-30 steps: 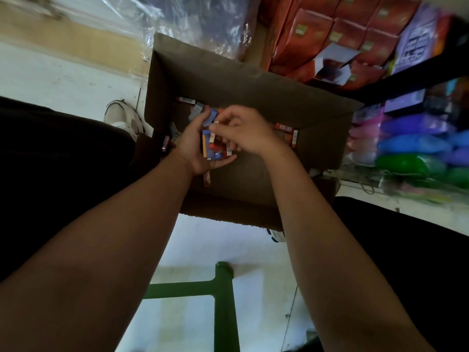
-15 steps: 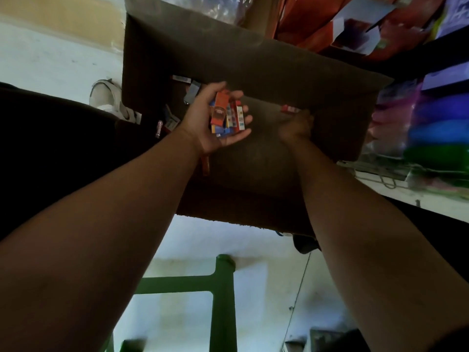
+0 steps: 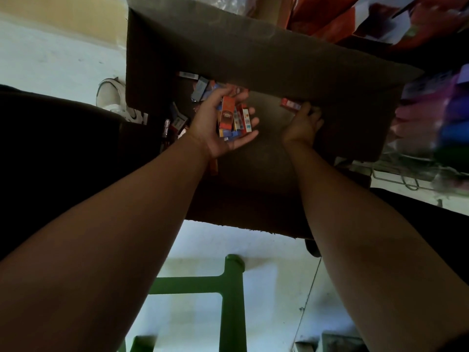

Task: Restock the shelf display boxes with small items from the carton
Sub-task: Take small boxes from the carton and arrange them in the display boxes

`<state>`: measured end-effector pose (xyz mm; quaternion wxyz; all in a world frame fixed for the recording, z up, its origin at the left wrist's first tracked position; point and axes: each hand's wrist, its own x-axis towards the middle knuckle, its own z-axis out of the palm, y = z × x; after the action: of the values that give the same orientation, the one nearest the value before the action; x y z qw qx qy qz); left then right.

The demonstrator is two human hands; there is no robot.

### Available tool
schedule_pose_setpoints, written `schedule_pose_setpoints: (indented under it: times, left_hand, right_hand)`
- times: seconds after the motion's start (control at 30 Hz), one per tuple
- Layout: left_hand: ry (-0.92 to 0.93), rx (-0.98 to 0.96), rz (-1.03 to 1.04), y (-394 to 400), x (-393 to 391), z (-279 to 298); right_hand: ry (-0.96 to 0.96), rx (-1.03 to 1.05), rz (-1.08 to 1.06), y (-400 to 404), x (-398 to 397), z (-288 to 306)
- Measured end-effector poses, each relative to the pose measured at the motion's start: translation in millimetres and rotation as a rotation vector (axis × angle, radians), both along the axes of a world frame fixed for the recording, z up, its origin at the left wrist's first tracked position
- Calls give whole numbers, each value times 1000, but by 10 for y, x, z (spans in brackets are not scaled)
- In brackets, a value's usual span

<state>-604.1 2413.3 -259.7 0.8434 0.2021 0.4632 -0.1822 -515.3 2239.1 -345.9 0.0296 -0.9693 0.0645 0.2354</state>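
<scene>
A brown cardboard carton [image 3: 266,59] lies open below me, with several small colourful packs [image 3: 200,90] scattered along its left inner side. My left hand [image 3: 215,133] hovers palm up inside the carton and holds a bunch of small orange, red and blue packs [image 3: 232,118], its fingers curled round them. My right hand [image 3: 303,125] reaches into the carton's right side, fingers curled down at a small red pack [image 3: 290,104] that lies against the carton wall. Whether it grips that pack is hidden by the hand's back.
Shelves at the right hold coloured bagged goods [image 3: 444,115] and red display boxes [image 3: 355,16] at the top. A green stool frame [image 3: 232,295] stands on the pale floor below. A white shoe [image 3: 111,97] sits left of the carton. A wire rack [image 3: 406,174] is at the right.
My right hand left the bunch in my left hand and moved right to the red pack at the carton wall. My left hand keeps holding the packs.
</scene>
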Motion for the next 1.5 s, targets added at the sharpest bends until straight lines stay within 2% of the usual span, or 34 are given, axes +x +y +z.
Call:
schedule_pose_setpoints:
  times: [0.13,0.33,0.43,0.57,0.67,0.77,0.83,0.93,1.0,1.1,1.23,1.37,1.5]
  left_hand:
    - [12,4,18,20,-7,5]
    - [12,1,28,35,-29,12]
    - [24,2,41,36,-41,-7]
    - [46,-12,61,8,-62,-15]
    - [49,-15,54,4,-72,-3]
    - [45,-5,49,9,-65,31]
    - [42,6,49,31,-68,35]
    - [45,-3,53,86,-87,8]
    - [48,-10,64,125,-104,-20]
    - [53,-19,76,135,-122,-48]
    - [52,-23,84,108,-132,-51]
    - [38,-27,94,131,-140,-61]
    - [35,-19,108,176,-166,-73]
  right_hand:
    - [-84,-43,12,-16,-47,-16]
    - [-17,-72,-43,-57,-26,-4]
    - [-40,11,70,-29,-162,44]
    - [-299,-14,431,14,-275,161]
    - [-227,-12,532,58,-120,224]
    - [-54,18,568,176,-55,188]
    - [-7,-30,509,246,-95,129]
    - [43,-74,306,210,-106,57]
    - [42,-51,290,133,-80,15]
    - [45,29,283,46,-116,2]
    - [-59,205,72,129,-213,178]
    - [-166,382,126,359,-177,258]
    - [-60,221,148,567,-122,129]
